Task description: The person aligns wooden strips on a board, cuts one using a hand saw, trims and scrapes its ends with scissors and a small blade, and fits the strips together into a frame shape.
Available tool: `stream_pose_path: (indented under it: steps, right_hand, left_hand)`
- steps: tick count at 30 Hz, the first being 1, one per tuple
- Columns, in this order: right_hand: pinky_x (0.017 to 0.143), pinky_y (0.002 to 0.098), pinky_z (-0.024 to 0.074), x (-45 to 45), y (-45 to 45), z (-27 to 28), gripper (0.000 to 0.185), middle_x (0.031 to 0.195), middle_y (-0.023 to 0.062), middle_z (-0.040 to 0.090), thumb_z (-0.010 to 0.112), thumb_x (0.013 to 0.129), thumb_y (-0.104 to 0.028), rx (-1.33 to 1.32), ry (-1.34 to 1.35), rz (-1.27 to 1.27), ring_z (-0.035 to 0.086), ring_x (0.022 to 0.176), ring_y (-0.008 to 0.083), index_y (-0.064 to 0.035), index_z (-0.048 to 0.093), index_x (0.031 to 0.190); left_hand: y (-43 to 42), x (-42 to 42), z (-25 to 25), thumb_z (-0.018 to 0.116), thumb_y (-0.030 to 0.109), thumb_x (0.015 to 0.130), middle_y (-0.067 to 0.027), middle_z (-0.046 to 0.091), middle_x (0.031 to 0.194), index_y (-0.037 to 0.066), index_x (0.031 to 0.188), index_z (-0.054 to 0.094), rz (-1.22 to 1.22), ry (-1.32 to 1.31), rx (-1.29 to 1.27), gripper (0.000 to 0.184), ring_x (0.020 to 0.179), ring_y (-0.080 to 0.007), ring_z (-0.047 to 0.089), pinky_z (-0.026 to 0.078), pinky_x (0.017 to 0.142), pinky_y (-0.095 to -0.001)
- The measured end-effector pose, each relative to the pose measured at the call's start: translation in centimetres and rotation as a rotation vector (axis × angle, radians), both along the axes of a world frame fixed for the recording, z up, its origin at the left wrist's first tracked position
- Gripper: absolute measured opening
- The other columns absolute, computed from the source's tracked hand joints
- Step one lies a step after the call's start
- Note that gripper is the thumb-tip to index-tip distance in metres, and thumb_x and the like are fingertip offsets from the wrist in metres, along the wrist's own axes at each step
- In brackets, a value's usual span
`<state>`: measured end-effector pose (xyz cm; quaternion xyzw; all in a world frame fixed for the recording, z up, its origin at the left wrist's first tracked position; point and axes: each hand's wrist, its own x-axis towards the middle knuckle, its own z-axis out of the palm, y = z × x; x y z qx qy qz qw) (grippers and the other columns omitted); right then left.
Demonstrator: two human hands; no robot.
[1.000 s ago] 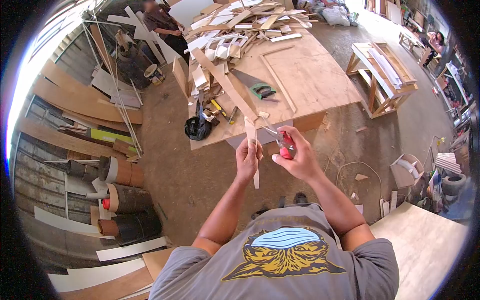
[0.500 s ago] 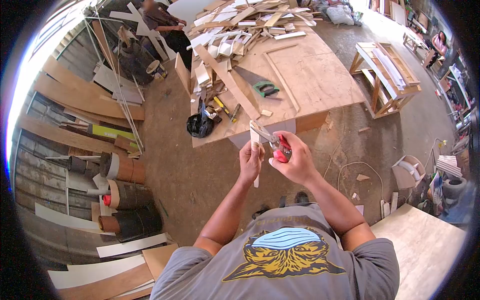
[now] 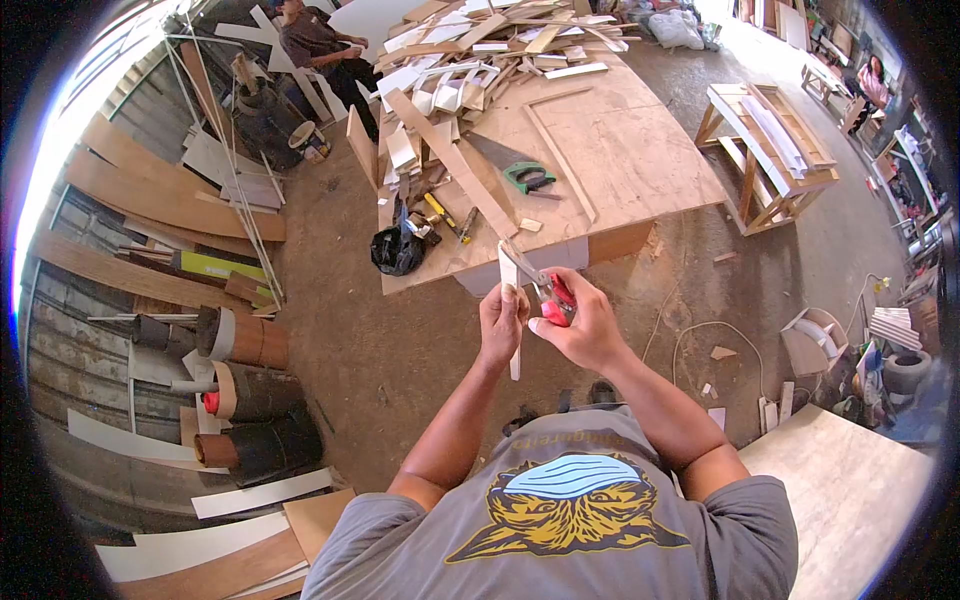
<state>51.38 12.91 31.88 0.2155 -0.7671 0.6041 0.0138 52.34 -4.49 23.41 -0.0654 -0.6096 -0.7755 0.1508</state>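
Note:
My left hand is closed around a thin, pale strip, probably wood, held upright in front of my chest. The strip's upper end rises above my fingers, and its lower end hangs below them. In my right hand is a pair of red-handled snips. Their metal jaws lie against the upper part of the strip, just above my left thumb. The handles are slightly apart in my grip. Whether the jaws bite into the strip is too small to tell.
Ahead stands a wooden table with a heap of wood offcuts, a green-handled saw, a hammer and a black bag. Boards and rolls line the left. A wooden frame bench stands right. Another person stands far left.
My right hand and the snips have shifted slightly left, closer to the strip. My left hand keeps its hold. The person at the far left has straightened a little.

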Motion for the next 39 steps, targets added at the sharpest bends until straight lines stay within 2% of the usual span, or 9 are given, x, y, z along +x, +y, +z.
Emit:
stream_pose_path:
  steps: [12, 15, 18, 20, 25, 28, 34, 37, 39]
  right_hand:
    - [0.081, 0.0369, 0.0550, 0.3, -0.4, -0.1, 0.048, 0.094, 0.0135, 0.070, 0.082, 0.076, -0.015, 0.115, 0.100, -0.082, 0.069, 0.084, 0.0252, 0.0004, 0.064, 0.117]
    - [0.081, 0.0413, 0.0570, 0.2, -0.4, -0.8, 0.045, 0.097, 0.0185, 0.072, 0.081, 0.078, -0.022, 0.187, -0.040, -0.061, 0.073, 0.090, 0.0312, -0.0018, 0.066, 0.114]
    - [0.080, 0.0407, 0.0567, 0.0, -0.4, -1.4, 0.047, 0.095, 0.0174, 0.072, 0.082, 0.077, -0.020, 0.089, -0.061, -0.085, 0.073, 0.089, 0.0314, -0.0026, 0.065, 0.117]
    - [0.081, 0.0407, 0.0566, 0.1, -0.1, -0.7, 0.050, 0.096, 0.0168, 0.072, 0.083, 0.076, -0.021, 0.079, -0.046, -0.087, 0.073, 0.091, 0.0316, -0.0031, 0.064, 0.119]
    - [0.085, 0.0413, 0.0568, 0.5, -0.1, -0.2, 0.055, 0.101, 0.0161, 0.072, 0.083, 0.076, -0.024, 0.092, 0.039, -0.060, 0.073, 0.096, 0.0326, -0.0057, 0.063, 0.123]
    - [0.088, 0.0378, 0.0542, 1.0, -0.4, 0.2, 0.055, 0.102, 0.0150, 0.069, 0.084, 0.077, -0.017, 0.097, 0.022, -0.035, 0.069, 0.094, 0.0277, -0.0006, 0.061, 0.124]
    - [0.079, 0.0382, 0.0561, 1.3, -0.9, -0.5, 0.049, 0.091, 0.0157, 0.070, 0.082, 0.077, -0.016, 0.156, 0.048, -0.087, 0.072, 0.084, 0.0295, 0.0008, 0.063, 0.118]
    - [0.075, 0.0373, 0.0559, 1.2, -1.0, -1.4, 0.046, 0.085, 0.0146, 0.069, 0.083, 0.077, -0.016, 0.141, 0.027, -0.069, 0.070, 0.076, 0.0257, 0.0011, 0.064, 0.115]
    - [0.078, 0.0397, 0.0568, 1.2, -0.8, -1.0, 0.046, 0.089, 0.0166, 0.071, 0.082, 0.079, -0.020, 0.121, -0.017, -0.052, 0.073, 0.083, 0.0298, -0.0008, 0.063, 0.117]
  left_hand:
    - [0.2, 0.9, -0.9, 0.047, 0.048, 0.111, 0.0017, 0.048, 0.068, 0.008, 0.084, 0.050, -0.001, -0.046, 0.027, 0.049, 0.057, -0.0079, 0.043, 0.034, 0.050, -0.0261]
    - [0.0, 1.0, -1.4, 0.047, 0.048, 0.111, 0.0013, 0.047, 0.068, 0.008, 0.083, 0.050, -0.010, -0.068, 0.038, 0.049, 0.055, -0.0084, 0.043, 0.036, 0.049, -0.0269]
    - [-0.3, 1.0, -1.6, 0.046, 0.048, 0.111, 0.0009, 0.047, 0.067, 0.008, 0.081, 0.049, 0.025, -0.110, 0.024, 0.050, 0.054, -0.0087, 0.043, 0.036, 0.048, -0.0268]
    - [-0.5, 0.8, -1.8, 0.044, 0.048, 0.112, 0.0007, 0.047, 0.066, 0.008, 0.080, 0.049, 0.050, -0.098, 0.091, 0.051, 0.053, -0.0086, 0.042, 0.035, 0.048, -0.0264]
    - [-0.6, 0.8, -0.8, 0.043, 0.047, 0.113, 0.0008, 0.047, 0.066, 0.008, 0.077, 0.049, 0.034, -0.058, 0.010, 0.053, 0.054, -0.0082, 0.042, 0.034, 0.048, -0.0255]
    - [-0.2, 1.0, -0.5, 0.043, 0.046, 0.113, 0.0007, 0.047, 0.066, 0.008, 0.076, 0.049, 0.038, -0.072, -0.013, 0.053, 0.054, -0.0081, 0.042, 0.033, 0.048, -0.0256]
    - [-0.4, 1.4, -1.7, 0.042, 0.045, 0.113, -0.0002, 0.048, 0.068, 0.008, 0.076, 0.049, -0.005, -0.036, 0.004, 0.053, 0.054, -0.0080, 0.041, 0.031, 0.048, -0.0259]
    - [-0.7, 1.8, -1.9, 0.042, 0.046, 0.113, -0.0002, 0.047, 0.068, 0.008, 0.075, 0.048, -0.020, -0.061, 0.024, 0.054, 0.053, -0.0081, 0.040, 0.031, 0.048, -0.0260]
    - [-0.8, 2.0, -1.8, 0.042, 0.046, 0.113, -0.0002, 0.046, 0.068, 0.008, 0.075, 0.048, -0.020, -0.057, 0.028, 0.054, 0.053, -0.0081, 0.040, 0.031, 0.048, -0.0261]
